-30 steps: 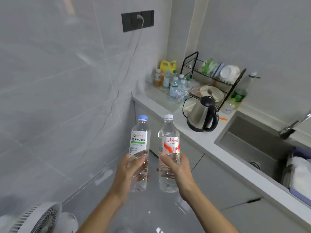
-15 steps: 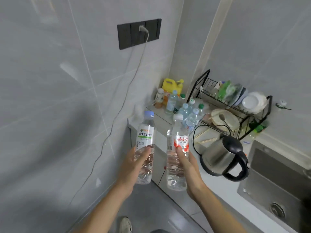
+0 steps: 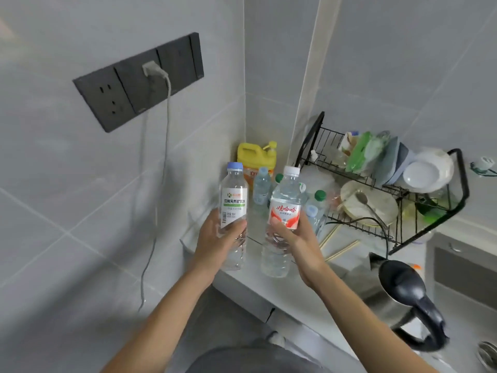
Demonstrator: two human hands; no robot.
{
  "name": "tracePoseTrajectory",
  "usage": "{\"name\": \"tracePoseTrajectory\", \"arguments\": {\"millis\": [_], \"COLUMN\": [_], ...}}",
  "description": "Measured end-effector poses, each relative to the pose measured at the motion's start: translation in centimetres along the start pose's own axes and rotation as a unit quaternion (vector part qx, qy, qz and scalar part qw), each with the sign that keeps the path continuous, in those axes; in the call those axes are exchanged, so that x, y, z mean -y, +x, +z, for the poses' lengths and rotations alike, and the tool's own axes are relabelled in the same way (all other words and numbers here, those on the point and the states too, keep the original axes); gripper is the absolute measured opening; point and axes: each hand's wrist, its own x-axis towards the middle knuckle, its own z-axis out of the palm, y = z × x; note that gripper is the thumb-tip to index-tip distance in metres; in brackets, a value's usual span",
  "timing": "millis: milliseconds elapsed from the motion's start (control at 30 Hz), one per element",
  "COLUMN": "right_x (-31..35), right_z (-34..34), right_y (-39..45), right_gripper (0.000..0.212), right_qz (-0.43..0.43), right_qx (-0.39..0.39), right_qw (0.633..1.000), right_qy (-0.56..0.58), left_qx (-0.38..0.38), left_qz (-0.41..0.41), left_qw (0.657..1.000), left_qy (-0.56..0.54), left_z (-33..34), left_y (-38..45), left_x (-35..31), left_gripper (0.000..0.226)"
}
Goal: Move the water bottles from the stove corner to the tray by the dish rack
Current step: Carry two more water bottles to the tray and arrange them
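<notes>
My left hand grips a clear water bottle with a blue cap and green-and-white label, held upright. My right hand grips a second clear bottle with a white cap and red label, also upright. Both bottles hover over the near edge of the clear tray in the counter corner, left of the black dish rack. Several small water bottles stand on the tray behind the ones I hold.
A yellow detergent jug stands in the corner behind the tray. Chopsticks lie on the counter under the rack. A steel kettle with a black handle sits at the right, near the sink. A cable hangs from the wall socket.
I have come closer to the counter corner; both bottles, still held upright, have moved forward from beside the counter to just over the tray's near edge.
</notes>
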Motion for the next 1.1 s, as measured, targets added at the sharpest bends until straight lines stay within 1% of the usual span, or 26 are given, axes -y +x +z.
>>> {"name": "tracePoseTrajectory", "arguments": {"millis": [100, 167, 233, 267, 400, 600, 667, 800, 933, 1033, 1100], "right_x": [0.0, -0.4, -1.0, -1.3, -3.4, -6.6, -7.3, -9.0, -10.7, -11.1, -10.9], "right_z": [-0.7, -0.9, -1.0, -1.0, -0.5, 2.0, 3.0, 4.1, 4.8, 5.0, 5.0], "right_y": [3.8, 5.6, 6.9, 7.5, 9.3, 10.5, 10.7, 11.3, 11.6, 11.9, 12.2], "right_gripper": [0.045, 0.046, 0.051, 0.054, 0.062, 0.062, 0.063, 0.062, 0.064, 0.068, 0.071], "right_qz": [-0.005, -0.003, 0.0, -0.001, -0.003, 0.002, 0.007, 0.021, 0.034, 0.046, 0.053], "right_qx": [-0.005, -0.011, -0.016, -0.018, -0.05, -0.101, -0.111, -0.128, -0.135, -0.128, -0.123], "right_qw": [0.999, 0.999, 0.998, 0.998, 0.996, 0.984, 0.98, 0.971, 0.954, 0.945, 0.94], "right_qy": [-0.031, -0.052, -0.065, -0.066, -0.079, -0.147, -0.162, -0.201, -0.265, -0.298, -0.314], "left_qx": [-0.015, -0.02, -0.021, -0.016, 0.019, 0.074, 0.092, 0.11, 0.147, 0.186, 0.209], "left_qz": [0.009, 0.01, 0.011, 0.011, 0.02, -0.008, -0.008, -0.003, -0.02, -0.019, -0.014], "left_qw": [1.0, 0.999, 0.997, 0.996, 0.99, 0.982, 0.978, 0.972, 0.96, 0.943, 0.931], "left_qy": [0.026, 0.042, 0.07, 0.085, 0.135, 0.176, 0.187, 0.209, 0.239, 0.276, 0.3], "left_z": [0.8, 0.7, 0.3, 0.0, -0.8, -1.2, -1.5, -1.6, -1.1, -0.5, -0.2], "left_y": [3.9, 6.1, 8.0, 8.9, 12.3, 16.1, 17.2, 19.0, 19.9, 20.0, 20.2], "left_x": [-1.0, -1.2, -1.0, -0.8, 0.1, 2.6, 3.5, 4.8, 6.2, 6.2, 6.3], "left_gripper": [0.034, 0.038, 0.044, 0.044, 0.044, 0.042, 0.043, 0.037, 0.046, 0.049, 0.055]}}
